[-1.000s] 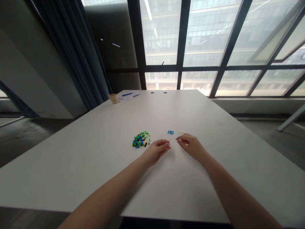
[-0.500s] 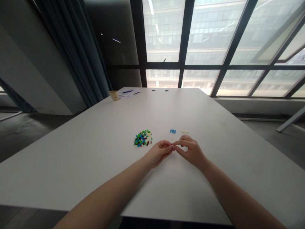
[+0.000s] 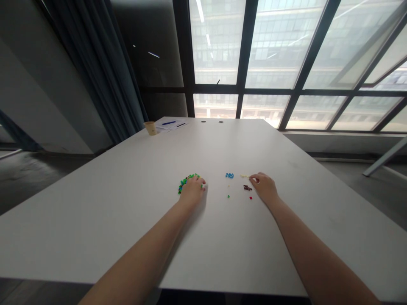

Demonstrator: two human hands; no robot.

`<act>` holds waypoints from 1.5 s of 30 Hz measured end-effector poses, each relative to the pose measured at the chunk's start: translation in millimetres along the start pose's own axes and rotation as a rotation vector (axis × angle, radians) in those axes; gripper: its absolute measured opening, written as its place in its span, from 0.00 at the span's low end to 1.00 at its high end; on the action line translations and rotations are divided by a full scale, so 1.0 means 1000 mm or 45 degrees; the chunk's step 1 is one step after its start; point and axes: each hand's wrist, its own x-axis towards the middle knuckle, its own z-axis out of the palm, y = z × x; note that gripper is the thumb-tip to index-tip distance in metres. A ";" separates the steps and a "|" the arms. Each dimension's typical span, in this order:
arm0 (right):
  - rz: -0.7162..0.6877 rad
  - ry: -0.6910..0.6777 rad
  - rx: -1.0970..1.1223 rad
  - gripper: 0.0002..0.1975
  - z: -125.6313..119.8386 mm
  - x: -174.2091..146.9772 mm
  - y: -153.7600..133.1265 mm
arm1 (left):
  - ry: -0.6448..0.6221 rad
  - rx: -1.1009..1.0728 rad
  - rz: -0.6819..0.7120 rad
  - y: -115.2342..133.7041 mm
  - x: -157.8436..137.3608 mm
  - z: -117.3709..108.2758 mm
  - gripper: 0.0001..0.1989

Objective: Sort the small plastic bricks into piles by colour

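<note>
My left hand [image 3: 191, 190] lies over the right side of a pile of small mixed toy bricks [image 3: 182, 185], covering much of it. Its fingers are apart and bent down, with a small green brick [image 3: 201, 186] showing between them. My right hand [image 3: 265, 186] pinches at the end of a short row of pale yellow bricks [image 3: 243, 176]; the small piece at its fingertips is mostly hidden. Just below that row lies a group of dark brown bricks [image 3: 247, 187], with a red brick [image 3: 251, 198] nearer me.
Small blue bricks [image 3: 229, 175] are grouped between my hands. Below them lie a tiny yellow piece [image 3: 228, 186] and a green piece [image 3: 228, 196]. At the white table's [image 3: 203, 148] far left stand a paper cup [image 3: 150, 128] and papers with a blue pen [image 3: 168, 123].
My hands were together at the middle and have parted. The left has gone to the brick pile, the right to the pale yellow row. Brown, red and green pieces now show.
</note>
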 end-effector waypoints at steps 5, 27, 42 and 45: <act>0.081 -0.059 -0.107 0.12 0.004 -0.002 -0.010 | -0.049 0.001 0.021 0.002 0.000 0.002 0.09; 0.033 -0.206 -0.351 0.15 -0.003 -0.007 -0.018 | -0.124 0.105 -0.027 -0.005 0.003 0.009 0.09; 0.004 -0.236 -0.390 0.16 -0.003 -0.007 -0.018 | -0.088 0.074 0.053 -0.002 0.003 0.009 0.12; 0.007 -0.250 -0.385 0.17 -0.002 -0.006 -0.017 | -0.059 0.036 0.096 -0.002 0.004 0.009 0.13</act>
